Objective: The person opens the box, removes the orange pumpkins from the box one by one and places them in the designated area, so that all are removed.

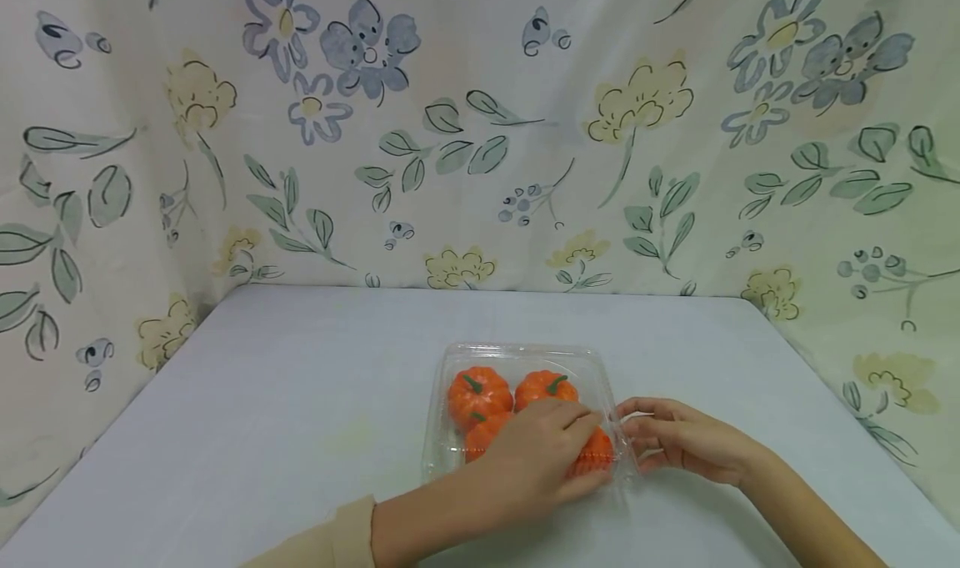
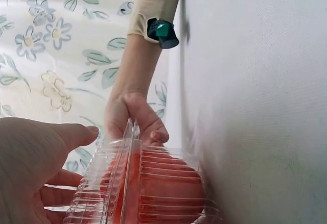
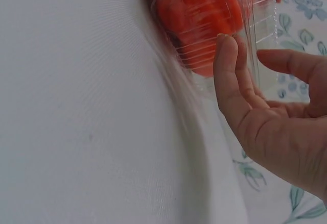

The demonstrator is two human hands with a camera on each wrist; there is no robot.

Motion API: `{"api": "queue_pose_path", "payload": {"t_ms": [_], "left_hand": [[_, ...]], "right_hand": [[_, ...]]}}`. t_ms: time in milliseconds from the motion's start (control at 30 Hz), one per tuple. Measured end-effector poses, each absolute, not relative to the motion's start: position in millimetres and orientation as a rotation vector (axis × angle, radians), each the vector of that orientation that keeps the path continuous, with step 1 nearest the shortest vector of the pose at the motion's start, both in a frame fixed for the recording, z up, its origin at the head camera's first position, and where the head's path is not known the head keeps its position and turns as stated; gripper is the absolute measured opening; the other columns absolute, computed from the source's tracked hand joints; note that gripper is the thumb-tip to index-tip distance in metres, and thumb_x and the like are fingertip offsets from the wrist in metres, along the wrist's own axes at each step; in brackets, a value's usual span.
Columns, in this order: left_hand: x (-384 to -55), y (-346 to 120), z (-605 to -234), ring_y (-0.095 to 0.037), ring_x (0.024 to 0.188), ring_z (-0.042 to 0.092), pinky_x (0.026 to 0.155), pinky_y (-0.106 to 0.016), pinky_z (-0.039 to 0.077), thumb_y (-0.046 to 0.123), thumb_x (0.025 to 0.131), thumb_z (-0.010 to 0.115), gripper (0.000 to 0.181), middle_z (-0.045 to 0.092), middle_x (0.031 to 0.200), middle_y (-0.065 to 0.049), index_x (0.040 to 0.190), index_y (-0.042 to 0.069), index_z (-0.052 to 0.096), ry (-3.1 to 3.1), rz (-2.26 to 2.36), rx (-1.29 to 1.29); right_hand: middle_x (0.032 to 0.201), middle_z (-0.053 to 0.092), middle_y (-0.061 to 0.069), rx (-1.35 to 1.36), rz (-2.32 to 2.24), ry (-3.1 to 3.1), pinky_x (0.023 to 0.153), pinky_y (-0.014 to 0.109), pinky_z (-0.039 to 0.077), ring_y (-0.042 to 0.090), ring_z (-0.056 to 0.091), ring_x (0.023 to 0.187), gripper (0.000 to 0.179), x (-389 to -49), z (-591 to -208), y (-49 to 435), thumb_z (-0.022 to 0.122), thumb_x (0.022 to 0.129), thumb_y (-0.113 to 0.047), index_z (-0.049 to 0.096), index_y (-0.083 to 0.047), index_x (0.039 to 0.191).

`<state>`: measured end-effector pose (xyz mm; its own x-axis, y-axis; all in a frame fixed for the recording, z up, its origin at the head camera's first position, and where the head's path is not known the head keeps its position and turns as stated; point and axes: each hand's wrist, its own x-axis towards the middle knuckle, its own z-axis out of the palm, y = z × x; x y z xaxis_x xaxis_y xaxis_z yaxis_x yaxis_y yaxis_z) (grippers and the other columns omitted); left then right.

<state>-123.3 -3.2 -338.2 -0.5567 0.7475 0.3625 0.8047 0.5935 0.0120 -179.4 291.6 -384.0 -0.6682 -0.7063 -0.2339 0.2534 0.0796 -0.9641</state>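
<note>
A clear plastic clamshell box (image 1: 525, 350) sits on the table with several orange toy pumpkins (image 1: 480, 397) inside, green stems showing on some. My left hand (image 1: 540, 451) reaches across the front of the box and lies over its lid, hiding part of the pumpkins. In the left wrist view, the left hand (image 2: 36, 157) is beside the ribbed lid (image 2: 97, 183), thumb apart from the fingers. At the box's right edge is my right hand (image 1: 686, 441), fingertips right at the rim. The right wrist view shows this hand (image 3: 271, 117) with thumb and fingers spread apart.
A white-covered table (image 1: 300, 384) extends around the box. Floral curtains (image 1: 480, 218) hang behind the table and along both sides. A dark wrist camera (image 2: 163, 32) is strapped over the right sleeve.
</note>
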Motion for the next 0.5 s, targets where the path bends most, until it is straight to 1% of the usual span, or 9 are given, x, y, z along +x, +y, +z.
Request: {"api": "queue_pose_path", "payload": {"t_ms": [133, 233, 367, 500], "left_hand": [[-124, 5, -341, -0.010, 0.115, 0.064, 0.106, -0.022, 0.049, 0.057, 0.103, 0.062, 0.057, 0.070, 0.130, 0.004, 0.137, 0.012, 0.068, -2.510, -0.098, -1.242], [-125, 10, -343, -0.011, 0.115, 0.062, 0.103, -0.023, 0.051, 0.061, 0.102, 0.060, 0.061, 0.068, 0.132, 0.005, 0.140, 0.014, 0.067, -2.546, -0.022, -1.226], [-125, 16, -345, -0.014, 0.113, 0.059, 0.099, -0.025, 0.053, 0.066, 0.100, 0.059, 0.065, 0.066, 0.133, 0.005, 0.142, 0.016, 0.065, -2.579, 0.048, -1.198], [-125, 20, -351, -0.014, 0.109, 0.058, 0.094, -0.025, 0.054, 0.071, 0.097, 0.058, 0.068, 0.066, 0.128, 0.006, 0.140, 0.019, 0.067, -2.504, 0.157, -1.158]], "right_hand": [[0.122, 0.071, 0.000, -0.486, -1.687, 1.560, 0.093, 0.032, 0.061, 0.014, 0.069, 0.108, 0.029, -182, -386, 296, 0.040, 0.113, -0.010, 0.054, -0.014, 0.138], [0.120, 0.070, 0.000, -0.490, -1.691, 1.528, 0.093, 0.033, 0.061, 0.013, 0.067, 0.105, 0.030, -183, -388, 298, 0.043, 0.111, -0.006, 0.054, -0.014, 0.138], [0.121, 0.069, 0.000, -0.502, -1.691, 1.496, 0.093, 0.032, 0.061, 0.013, 0.066, 0.105, 0.033, -183, -389, 296, 0.046, 0.109, -0.002, 0.056, -0.015, 0.137], [0.122, 0.069, 0.000, -0.538, -1.682, 1.461, 0.092, 0.030, 0.061, 0.012, 0.066, 0.105, 0.034, -182, -390, 293, 0.046, 0.108, 0.000, 0.057, -0.016, 0.137]]}}
